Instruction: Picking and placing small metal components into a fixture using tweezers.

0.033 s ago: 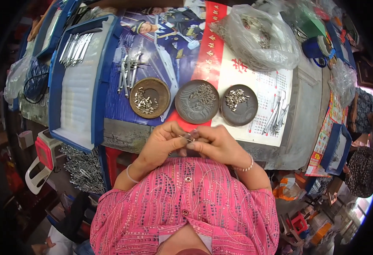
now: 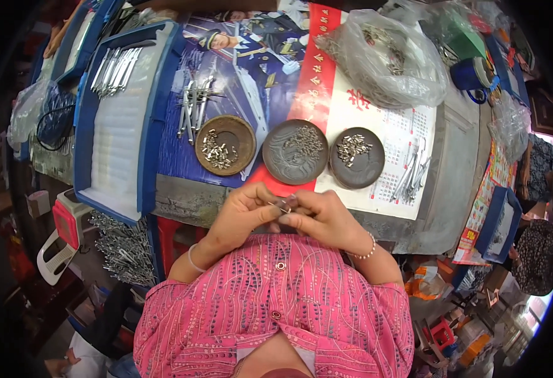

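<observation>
My left hand (image 2: 245,213) and my right hand (image 2: 325,218) meet at the table's front edge, fingertips pinched together. Between them is a small, thin, shiny metal piece (image 2: 285,209), mostly covered by fingers, so its exact kind does not show. Just beyond my hands stand three round dishes. A brown bowl (image 2: 250,155) on the left holds short silver cylinders. The dark middle dish (image 2: 275,171) has a heap of tiny metal parts, and the dark right dish (image 2: 372,173) contains more small silver pieces.
Slim metal rods (image 2: 196,107) lie in a pile behind the brown bowl, others (image 2: 413,173) on the right. A blue tray (image 2: 147,151) with a white lining and metal rods stands left. Far right are a clear plastic bag (image 2: 415,82) and a blue mug (image 2: 469,74).
The whole view has shifted very slightly. Both hands keep their pinch, and a little more of the thin metal piece shows between the fingertips.
</observation>
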Demonstrator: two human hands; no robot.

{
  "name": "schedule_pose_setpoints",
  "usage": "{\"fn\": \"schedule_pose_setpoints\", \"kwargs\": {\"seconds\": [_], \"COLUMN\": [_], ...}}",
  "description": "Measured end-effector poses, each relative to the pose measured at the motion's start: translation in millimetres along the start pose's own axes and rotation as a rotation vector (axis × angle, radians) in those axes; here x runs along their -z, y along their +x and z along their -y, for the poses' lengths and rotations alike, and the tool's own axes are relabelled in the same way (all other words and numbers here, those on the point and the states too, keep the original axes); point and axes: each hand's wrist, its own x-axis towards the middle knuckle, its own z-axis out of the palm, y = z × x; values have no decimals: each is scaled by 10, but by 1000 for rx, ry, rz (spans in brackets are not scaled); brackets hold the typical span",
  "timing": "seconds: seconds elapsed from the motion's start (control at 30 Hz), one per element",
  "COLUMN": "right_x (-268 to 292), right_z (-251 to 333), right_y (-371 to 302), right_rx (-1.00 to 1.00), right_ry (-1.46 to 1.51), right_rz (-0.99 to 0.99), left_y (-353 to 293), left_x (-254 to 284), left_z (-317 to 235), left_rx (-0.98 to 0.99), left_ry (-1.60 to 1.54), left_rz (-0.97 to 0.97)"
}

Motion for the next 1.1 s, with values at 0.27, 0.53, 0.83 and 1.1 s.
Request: {"fn": "schedule_pose_setpoints", "kwargs": {"seconds": [0.27,0.53,0.83,1.1], "right_x": [-122,-207,-23,274], "right_z": [-44,-165,-288,-415], "right_y": [-96,-107,-296,-700], "right_rx": [-8,-273,35,-87], "right_ry": [19,431,-56,-139], "right_rz": [-105,-97,-262,-496], "left_y": [-94,-63,85,825], "left_x": [-8,-43,-133,226], "left_z": [-61,-9,-384,-886], "left_rx": [-169,-17,-250,-424], "left_ry": [123,64,241,404], "left_rz": [122,65,-256,-273]}}
